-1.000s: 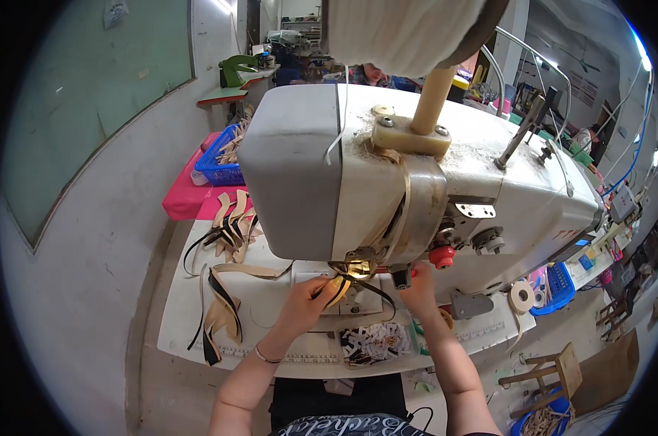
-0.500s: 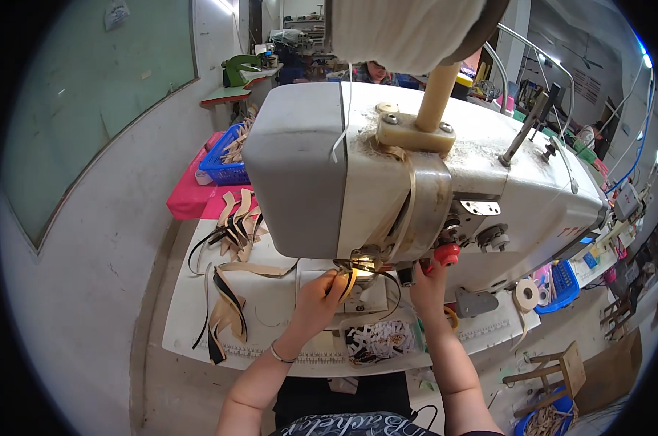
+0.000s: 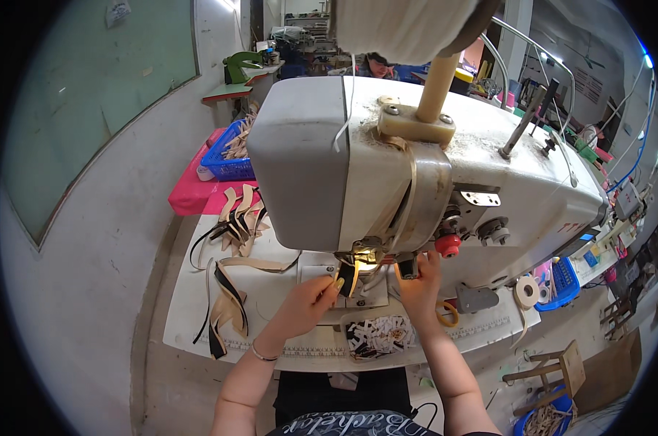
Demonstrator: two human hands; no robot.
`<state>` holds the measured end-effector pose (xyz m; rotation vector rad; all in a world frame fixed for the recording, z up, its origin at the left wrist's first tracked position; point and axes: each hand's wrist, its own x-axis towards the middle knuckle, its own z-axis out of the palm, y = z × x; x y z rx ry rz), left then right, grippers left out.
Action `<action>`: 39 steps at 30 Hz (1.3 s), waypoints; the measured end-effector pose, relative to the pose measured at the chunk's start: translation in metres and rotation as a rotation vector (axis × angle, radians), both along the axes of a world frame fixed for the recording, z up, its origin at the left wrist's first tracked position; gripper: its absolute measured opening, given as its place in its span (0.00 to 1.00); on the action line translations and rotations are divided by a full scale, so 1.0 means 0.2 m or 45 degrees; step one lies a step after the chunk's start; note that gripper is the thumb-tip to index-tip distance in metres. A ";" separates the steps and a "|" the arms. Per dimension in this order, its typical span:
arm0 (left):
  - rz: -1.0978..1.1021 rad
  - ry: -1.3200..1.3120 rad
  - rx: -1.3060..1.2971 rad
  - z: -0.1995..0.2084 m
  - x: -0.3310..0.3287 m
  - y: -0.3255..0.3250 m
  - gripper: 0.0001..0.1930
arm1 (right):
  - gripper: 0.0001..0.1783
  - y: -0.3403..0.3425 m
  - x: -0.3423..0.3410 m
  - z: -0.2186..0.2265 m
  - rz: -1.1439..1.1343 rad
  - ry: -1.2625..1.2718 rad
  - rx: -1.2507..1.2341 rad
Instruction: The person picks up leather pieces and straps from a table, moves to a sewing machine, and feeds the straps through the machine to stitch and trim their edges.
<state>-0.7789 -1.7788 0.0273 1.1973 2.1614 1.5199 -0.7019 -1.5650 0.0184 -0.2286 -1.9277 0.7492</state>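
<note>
The light-coloured sewing machine point(image 3: 300, 167) stands before me, its lit needle area just beyond my hands. My left hand point(image 3: 303, 305) is closed, its fingertips pinching a black and beige strip point(image 3: 349, 277) beside the needle area. My right hand point(image 3: 420, 291) is right of the light, below a red knob point(image 3: 448, 245). Its thumb and forefinger are apart around a dark machine part point(image 3: 407, 266); the other fingers are partly hidden. A bent beige and black strip point(image 3: 229, 298) lies on the white table left of my left hand, near a heap of similar strips point(image 3: 240, 221).
A tray of small scraps point(image 3: 380, 338) sits at the table's front edge. A tape roll point(image 3: 526, 293) and a yellow ring point(image 3: 447, 314) are at right. Blue baskets stand behind left point(image 3: 231, 156) and at right point(image 3: 559, 287). A wooden stool point(image 3: 554, 374) is on the floor.
My left hand has moved slightly left and down, and the pinched strip sits more upright. My right hand has come left, its thumb now showing. The dark loop between the hands is gone from view.
</note>
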 end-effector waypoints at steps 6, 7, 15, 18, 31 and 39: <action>0.067 -0.130 -0.051 0.02 -0.04 0.08 0.15 | 0.05 0.02 0.01 0.00 0.000 -0.071 0.003; 0.090 -0.146 -0.076 0.02 -0.04 0.08 0.15 | 0.06 0.01 0.01 0.00 0.016 -0.058 -0.012; 0.247 -0.077 -0.042 0.00 -0.12 0.16 0.15 | 0.06 0.03 0.00 0.01 0.061 -0.018 0.007; 0.280 -0.080 -0.075 -0.03 -0.20 0.18 0.11 | 0.06 0.04 0.00 0.01 0.085 -0.006 -0.032; 0.202 -0.346 0.113 0.08 -0.22 -0.01 0.10 | 0.15 -0.01 0.02 0.15 0.166 0.091 -0.686; 0.264 -0.439 0.227 -0.01 -0.14 0.00 0.10 | 0.18 -0.05 0.03 0.18 0.138 0.078 -0.714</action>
